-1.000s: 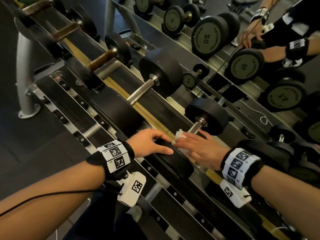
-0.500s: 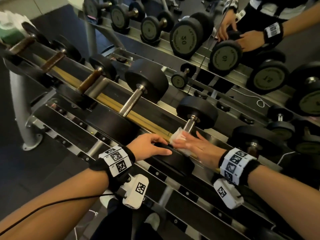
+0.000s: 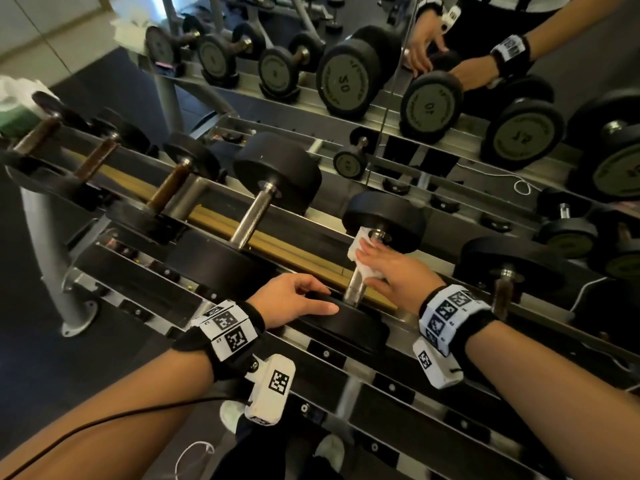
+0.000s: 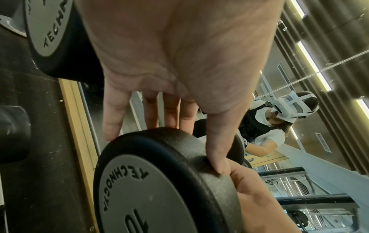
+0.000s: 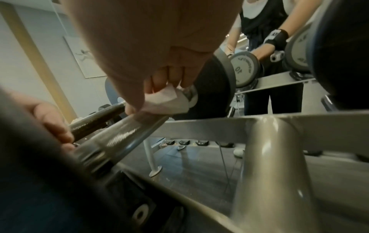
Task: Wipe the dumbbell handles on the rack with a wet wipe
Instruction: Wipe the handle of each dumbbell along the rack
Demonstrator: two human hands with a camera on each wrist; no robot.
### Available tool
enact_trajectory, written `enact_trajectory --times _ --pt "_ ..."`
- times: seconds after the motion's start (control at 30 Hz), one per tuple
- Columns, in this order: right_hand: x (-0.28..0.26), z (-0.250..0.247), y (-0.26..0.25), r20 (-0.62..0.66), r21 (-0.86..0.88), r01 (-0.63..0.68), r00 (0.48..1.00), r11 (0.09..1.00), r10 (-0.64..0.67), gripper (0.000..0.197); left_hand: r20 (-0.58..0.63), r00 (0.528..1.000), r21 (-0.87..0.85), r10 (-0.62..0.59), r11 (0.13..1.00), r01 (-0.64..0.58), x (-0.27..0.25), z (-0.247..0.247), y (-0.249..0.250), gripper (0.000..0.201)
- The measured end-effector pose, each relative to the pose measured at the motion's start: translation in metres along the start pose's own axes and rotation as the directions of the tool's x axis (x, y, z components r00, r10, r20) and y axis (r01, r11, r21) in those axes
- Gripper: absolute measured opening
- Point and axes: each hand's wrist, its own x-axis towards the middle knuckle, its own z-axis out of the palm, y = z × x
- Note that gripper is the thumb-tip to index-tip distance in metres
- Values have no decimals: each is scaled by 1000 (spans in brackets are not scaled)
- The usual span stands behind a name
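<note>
A black 10-marked dumbbell (image 3: pixel 346 327) lies across the rack (image 3: pixel 391 386), its steel handle (image 3: pixel 356 289) running up to the far head (image 3: pixel 384 220). My right hand (image 3: pixel 381 261) grips a white wet wipe (image 3: pixel 363 251) wrapped round the upper end of the handle, close to the far head. In the right wrist view the right hand (image 5: pixel 159 88) pinches the wipe (image 5: pixel 167 100) on the handle (image 5: pixel 127 130). My left hand (image 3: pixel 294 299) rests on the near head, fingers fairly straight; in the left wrist view the left hand (image 4: pixel 179 118) spans the head (image 4: pixel 159 181), thumb on its rim.
A bigger dumbbell (image 3: pixel 277 174) lies just left, and further left are brown-handled ones (image 3: pixel 169 185). Another dumbbell (image 3: pixel 505 268) sits to the right. A mirror (image 3: pixel 346 81) behind the rack reflects the dumbbells and my arms. A green and white pack (image 3: pixel 14 109) stands far left.
My right hand has slid the wipe up the handle toward the far head, baring the lower part of the handle. The left hand stays on the near head.
</note>
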Motion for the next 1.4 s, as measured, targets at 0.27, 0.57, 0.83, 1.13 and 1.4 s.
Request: enact_trajectory --times 0.27,0.57,0.83,1.13,1.4 --pt "-4 -7 -13 65 -60 -95 993 994 99 60 19 1000 -3 -16 1000 17 0 0 6 30" --pt "-48 -5 -23 -51 363 -209 969 908 243 29 57 998 42 1 999 -4 -4 0 19 28" --pt "-45 6 -19 -228 720 -340 707 605 669 15 110 994 68 5 998 -12 -3 0 32 29" --pt "-15 24 -16 -173 863 -148 812 484 557 22 97 995 69 -21 998 14 -1 -1 23 25" --pt "-42 37 -24 5 923 -144 932 356 363 32 99 995 37 -20 999 16 1 -1 20 23"
